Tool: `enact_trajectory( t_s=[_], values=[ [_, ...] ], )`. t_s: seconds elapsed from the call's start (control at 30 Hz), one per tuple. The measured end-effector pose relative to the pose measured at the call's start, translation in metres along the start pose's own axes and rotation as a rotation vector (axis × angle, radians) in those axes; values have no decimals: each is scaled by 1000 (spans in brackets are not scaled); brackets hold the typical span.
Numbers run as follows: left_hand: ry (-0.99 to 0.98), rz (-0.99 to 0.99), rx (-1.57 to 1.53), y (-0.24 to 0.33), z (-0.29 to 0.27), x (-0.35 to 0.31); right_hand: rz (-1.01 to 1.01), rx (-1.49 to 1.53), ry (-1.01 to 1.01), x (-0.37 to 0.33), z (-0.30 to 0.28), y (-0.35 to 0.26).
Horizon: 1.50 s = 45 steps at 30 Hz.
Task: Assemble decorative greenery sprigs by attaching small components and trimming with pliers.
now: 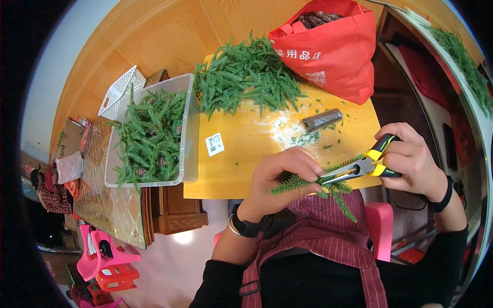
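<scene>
Evidently, working a green sprig (343,204) was the step in hand. Over the near edge of the table (231,174), the left hand (283,177) pinched it; the right hand (411,158) grasped pliers (363,167), their bite unclear. Steady alignment seemed needed next.

You have white characters (298,54) across your red bag (344,56), above a square white code (316,77). The white label (214,144) on your yellow table (231,177) bears black print, too small to read.
</scene>
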State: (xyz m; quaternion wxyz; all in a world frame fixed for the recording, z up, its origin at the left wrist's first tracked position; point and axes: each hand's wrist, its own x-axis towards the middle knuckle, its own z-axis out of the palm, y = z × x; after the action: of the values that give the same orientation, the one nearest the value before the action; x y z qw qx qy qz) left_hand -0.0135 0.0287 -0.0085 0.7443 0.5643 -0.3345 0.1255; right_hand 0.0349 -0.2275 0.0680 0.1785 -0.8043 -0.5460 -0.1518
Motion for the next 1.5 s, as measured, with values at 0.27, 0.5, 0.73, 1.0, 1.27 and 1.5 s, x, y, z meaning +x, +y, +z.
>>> enact_trajectory(
  t_s=[0.27,0.5,0.73,1.0,1.27,1.5],
  values=[
    [19,-6,23,0,2,0,0,-22,-57,0,-4,0],
    [13,-9,29,-2,3,-1,-39,-36,-41,-4,-4,2],
    [-32,106,308,2,2,4,-63,-49,-60,-11,-6,2],
    [-44,139,343,2,1,1,-15,-56,-52,-5,-3,1],
    [-84,115,213,1,0,2,-41,-31,-130,1,-10,5],
    [-91,122,212,2,-1,3,-80,-76,-158,6,-13,4]
  ],
)
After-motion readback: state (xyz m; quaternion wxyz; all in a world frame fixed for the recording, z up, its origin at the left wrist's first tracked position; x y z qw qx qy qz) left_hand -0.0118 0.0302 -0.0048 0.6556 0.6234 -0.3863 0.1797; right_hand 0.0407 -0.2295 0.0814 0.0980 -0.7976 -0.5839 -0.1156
